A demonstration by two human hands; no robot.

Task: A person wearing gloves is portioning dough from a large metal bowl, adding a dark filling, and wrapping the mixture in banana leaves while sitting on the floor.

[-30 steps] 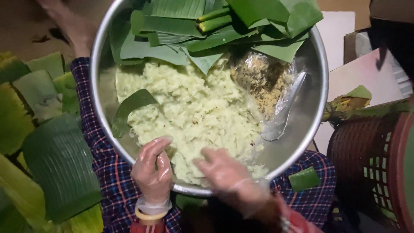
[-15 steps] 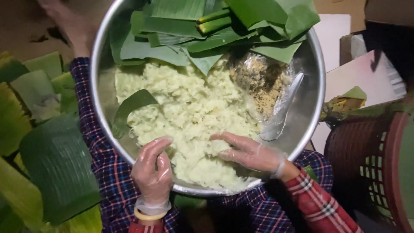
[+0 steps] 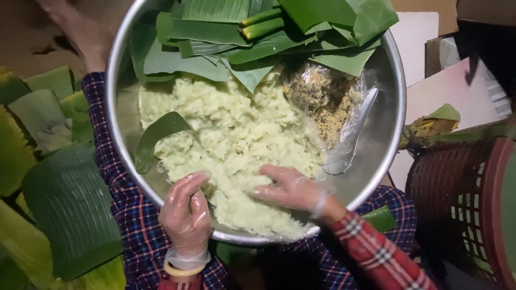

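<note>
**Gloved hands at a bowl of pale green rice**

Nearest: left hand (image 3: 186, 215), in a clear glove, fingers curled loosely over the near rim of the metal bowl (image 3: 119, 107), fingertips touching the rice; whether it has hold of any cannot be told. Right hand (image 3: 290, 188), gloved, lies flat and open on the sticky rice (image 3: 231, 134), grasping nothing. Beyond, right: clear bag of brownish filling (image 3: 322, 99), spoon (image 3: 352, 139) beside it. Far side: folded banana leaves (image 3: 252, 37). Plaid cloth (image 3: 123, 215) underneath; brown basket (image 3: 457, 204) at right.

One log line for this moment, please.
left hand: on bowl rim | right hand: flat on rice | leaves: far side
</note>
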